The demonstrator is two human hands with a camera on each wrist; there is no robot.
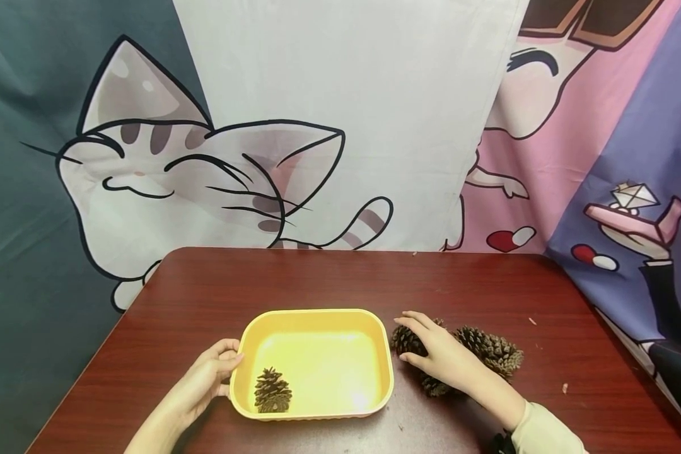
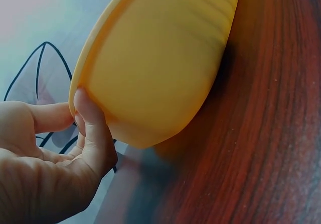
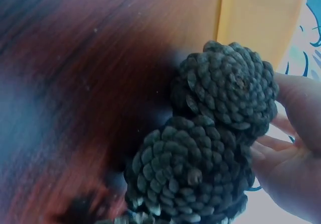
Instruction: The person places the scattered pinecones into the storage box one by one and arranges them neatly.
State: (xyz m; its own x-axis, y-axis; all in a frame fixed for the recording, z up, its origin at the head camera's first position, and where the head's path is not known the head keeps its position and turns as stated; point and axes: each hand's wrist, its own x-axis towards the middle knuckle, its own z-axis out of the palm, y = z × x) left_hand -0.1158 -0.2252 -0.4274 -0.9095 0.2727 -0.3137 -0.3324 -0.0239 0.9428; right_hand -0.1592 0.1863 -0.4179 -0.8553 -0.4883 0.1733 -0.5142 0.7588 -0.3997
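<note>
A yellow plastic bin (image 1: 312,320) sits on the table, one brown pine cone (image 1: 273,391) inside its near-left corner. My left hand (image 1: 207,375) pinches the bin's left rim; in the left wrist view, thumb and fingers (image 2: 90,116) meet at the lip. Beyond the bin's right side, my right hand (image 1: 439,353) reaches over a pine cone (image 1: 405,340), fingers spread above it and thumb on the near side. In the right wrist view, this pine cone (image 3: 225,88) partly hides the fingers, and another pine cone (image 3: 188,171) lies right beside it.
More pine cones (image 1: 490,350) cluster under and behind the right forearm. A dark piece (image 1: 502,443) shows at the near edge by the sleeve. Small scraps (image 1: 564,388) dot the reddish-brown table (image 1: 295,277). A cartoon-printed cloth (image 1: 374,94) hangs behind.
</note>
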